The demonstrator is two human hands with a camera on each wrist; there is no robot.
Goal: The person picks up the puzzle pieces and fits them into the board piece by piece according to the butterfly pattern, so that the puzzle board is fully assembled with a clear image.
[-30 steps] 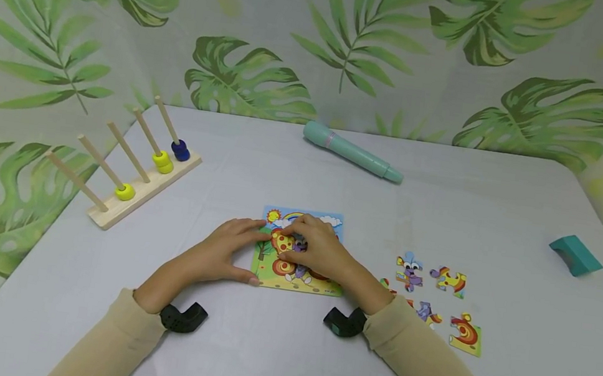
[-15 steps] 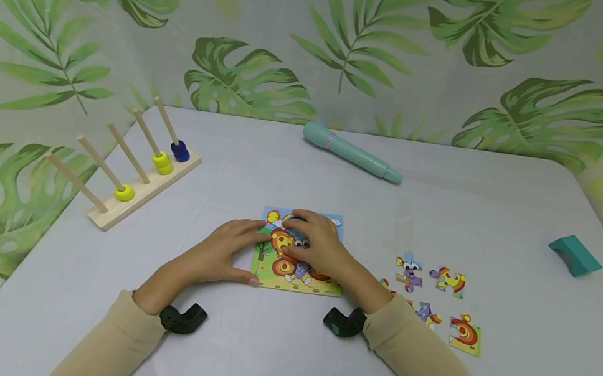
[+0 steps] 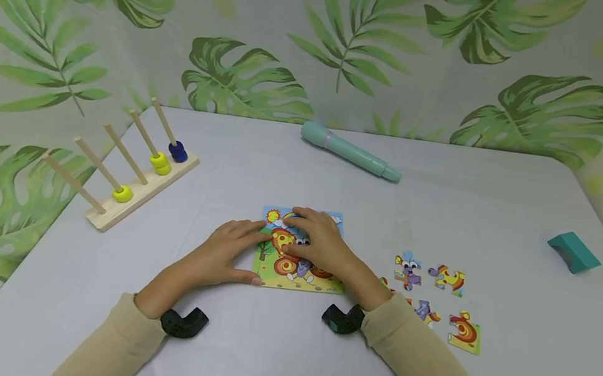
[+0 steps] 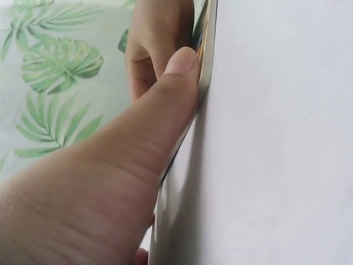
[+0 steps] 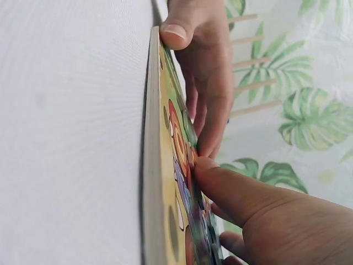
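A square picture puzzle board (image 3: 301, 283) with a cartoon scene lies flat in the middle of the table. My left hand (image 3: 222, 253) rests along its left side, fingers extended, the thumb on the near left corner; the left wrist view shows that thumb (image 4: 179, 69) against the board's edge. Over the upper middle of the board my right hand (image 3: 323, 244) has bent fingers and thumb about a red-and-yellow puzzle piece (image 3: 281, 239). In the right wrist view the right thumb (image 5: 220, 176) touches the picture surface beside the left fingertip. The right fingers hide part of the picture.
Several loose puzzle pieces (image 3: 409, 270) lie right of the board, some partly behind the right sleeve (image 3: 421, 359). A wooden peg stand (image 3: 148, 191) with yellow and blue beads is at the left. A mint-green microphone-shaped toy (image 3: 351, 151) lies at the back, a teal arch block (image 3: 576, 252) far right.
My right fingers and thumb have shifted slightly upward on the board from one second ago. The left hand stays at the board's side. The view has shifted slightly.
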